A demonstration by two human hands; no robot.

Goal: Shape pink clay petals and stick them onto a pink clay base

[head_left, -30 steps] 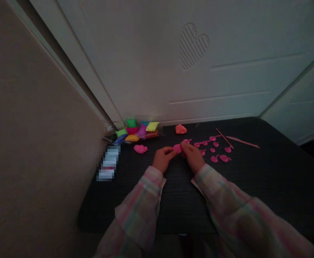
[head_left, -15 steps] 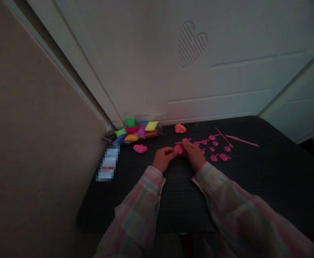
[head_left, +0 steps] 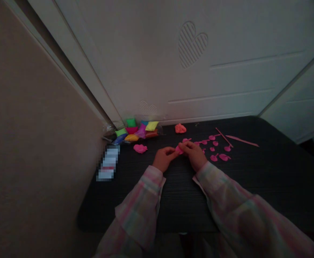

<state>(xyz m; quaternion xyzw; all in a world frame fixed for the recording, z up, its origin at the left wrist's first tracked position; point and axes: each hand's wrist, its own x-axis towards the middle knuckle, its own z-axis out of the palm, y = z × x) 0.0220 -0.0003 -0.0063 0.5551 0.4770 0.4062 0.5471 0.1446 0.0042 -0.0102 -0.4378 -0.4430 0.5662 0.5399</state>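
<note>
Between my two hands is a small flattened piece of pink modelling clay [head_left: 178, 150]. My left hand [head_left: 164, 158] pinches its left side with thumb and fingers. From the right, the fingers of my right hand [head_left: 193, 154] close over the piece and cover part of it. Several small pink clay pieces, flat rounds with thin stems [head_left: 223, 157], lie on the dark table just right of my right hand. A larger pink clay lump [head_left: 140, 148] rests left of my left hand.
An orange clay lump [head_left: 180, 128] sits near the white panel [head_left: 146, 71] behind the table [head_left: 178, 200]. Colourful clay packets [head_left: 131, 137] lie in clear plastic at the back left, above a blurred-out flat object [head_left: 108, 163]. Thin pink strips [head_left: 242, 140] lie to the right.
My right fingers have shifted over the pink piece and now hide more of it. My left hand has hardly moved, and the things on the table lie as before.
</note>
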